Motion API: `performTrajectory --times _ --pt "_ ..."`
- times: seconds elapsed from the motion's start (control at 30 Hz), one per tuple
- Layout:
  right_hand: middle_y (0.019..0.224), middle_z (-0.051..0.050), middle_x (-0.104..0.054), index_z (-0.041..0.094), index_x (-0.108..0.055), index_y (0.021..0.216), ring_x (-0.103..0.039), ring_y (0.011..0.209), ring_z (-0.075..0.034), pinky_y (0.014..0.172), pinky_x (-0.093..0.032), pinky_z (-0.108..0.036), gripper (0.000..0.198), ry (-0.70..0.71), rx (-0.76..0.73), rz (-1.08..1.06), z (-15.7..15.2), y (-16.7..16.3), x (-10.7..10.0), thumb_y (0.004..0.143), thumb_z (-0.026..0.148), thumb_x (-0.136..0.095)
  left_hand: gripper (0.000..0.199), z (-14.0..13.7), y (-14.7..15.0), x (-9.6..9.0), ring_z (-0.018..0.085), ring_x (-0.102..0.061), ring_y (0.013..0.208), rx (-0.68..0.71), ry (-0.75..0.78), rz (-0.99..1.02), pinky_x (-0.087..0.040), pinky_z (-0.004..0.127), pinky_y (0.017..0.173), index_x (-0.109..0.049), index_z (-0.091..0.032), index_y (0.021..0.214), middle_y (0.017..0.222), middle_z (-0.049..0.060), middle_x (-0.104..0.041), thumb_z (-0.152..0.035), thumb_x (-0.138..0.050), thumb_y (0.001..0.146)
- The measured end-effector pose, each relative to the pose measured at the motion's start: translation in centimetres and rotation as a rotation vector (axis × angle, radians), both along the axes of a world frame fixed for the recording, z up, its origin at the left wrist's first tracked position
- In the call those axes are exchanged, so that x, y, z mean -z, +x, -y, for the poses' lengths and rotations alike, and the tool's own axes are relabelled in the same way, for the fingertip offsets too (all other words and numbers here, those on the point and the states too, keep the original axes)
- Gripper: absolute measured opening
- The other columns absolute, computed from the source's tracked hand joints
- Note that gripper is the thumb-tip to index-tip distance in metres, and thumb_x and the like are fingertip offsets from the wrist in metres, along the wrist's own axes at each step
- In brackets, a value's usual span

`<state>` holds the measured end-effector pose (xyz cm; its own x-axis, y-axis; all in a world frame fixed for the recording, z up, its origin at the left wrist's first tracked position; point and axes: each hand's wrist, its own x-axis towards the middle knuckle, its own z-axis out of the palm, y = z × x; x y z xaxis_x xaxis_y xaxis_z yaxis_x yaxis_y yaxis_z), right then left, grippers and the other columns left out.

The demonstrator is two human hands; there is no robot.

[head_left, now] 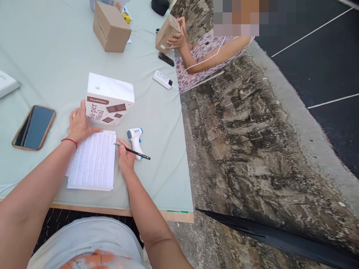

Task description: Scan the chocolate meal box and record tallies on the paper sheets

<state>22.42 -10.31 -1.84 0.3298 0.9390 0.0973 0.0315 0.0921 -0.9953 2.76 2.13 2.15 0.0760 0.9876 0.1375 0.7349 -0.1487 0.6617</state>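
A white box point(110, 87) with "NutriMotion Su-per Meal" and brown bars printed on it stands on the cloth-covered table. My left hand point(80, 123) is open, its fingers stretched along the box's left side and its thumb over the top edge of a stack of papers point(94, 164). Dense rows of small print cover the top sheet. At the stack's right edge, my right hand point(126, 157) is shut on a black pencil point(137, 153), whose tip points at the papers. Just beyond that hand lies a white and blue infrared thermometer point(136, 142).
A phone point(35, 127) lies at left, near a white device point(7, 84). Farther back are a cardboard box point(112, 28), a yellow item point(126, 16), a white handheld device point(162, 79) and a black object point(166, 59). Across the corner, another person's hands hold a cardboard box point(167, 33).
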Motion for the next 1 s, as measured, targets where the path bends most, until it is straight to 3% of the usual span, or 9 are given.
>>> performTrajectory --times 0.13,0.3,0.57,1.0 --pt "0.073 -0.002 -0.058 0.017 -0.069 0.087 -0.051 0.064 -0.014 0.061 -0.046 -0.028 0.034 -0.014 0.049 0.005 -0.28 -0.25 0.17 0.081 0.050 -0.061 0.127 0.10 0.04 -0.08 0.044 -0.030 0.148 0.017 -0.002 -0.012 -0.017 0.062 0.129 -0.025 -0.026 0.155 0.145 0.016 -0.049 -0.050 -0.094 0.051" --pt "0.067 0.000 -0.056 0.017 -0.065 0.083 -0.047 0.059 -0.012 0.056 -0.043 -0.026 0.034 -0.101 0.103 0.000 -0.38 -0.62 0.29 0.072 0.049 -0.062 0.129 0.07 0.12 -0.03 0.045 -0.030 0.147 0.022 -0.004 0.003 -0.016 0.063 0.127 -0.022 -0.025 0.158 0.146 0.016 -0.048 -0.049 -0.093 0.053" --pt "0.072 -0.003 -0.060 0.017 -0.066 0.077 -0.052 0.065 -0.015 0.063 -0.051 -0.029 0.034 -0.066 0.038 0.085 -0.07 -0.66 -0.28 0.076 0.051 -0.063 0.128 0.04 0.17 0.19 0.044 -0.029 0.148 0.019 -0.003 0.009 -0.017 0.064 0.127 -0.021 -0.026 0.157 0.147 0.016 -0.047 -0.049 -0.093 0.054" --pt "0.077 -0.004 -0.065 0.018 -0.067 0.077 -0.057 0.069 -0.017 0.070 -0.051 -0.033 0.032 -0.079 0.017 0.149 -0.21 -0.38 0.17 0.077 0.049 -0.062 0.127 0.04 0.20 0.14 0.044 -0.029 0.147 0.026 -0.001 -0.002 -0.015 0.063 0.128 -0.021 -0.024 0.158 0.144 0.016 -0.048 -0.051 -0.090 0.055"
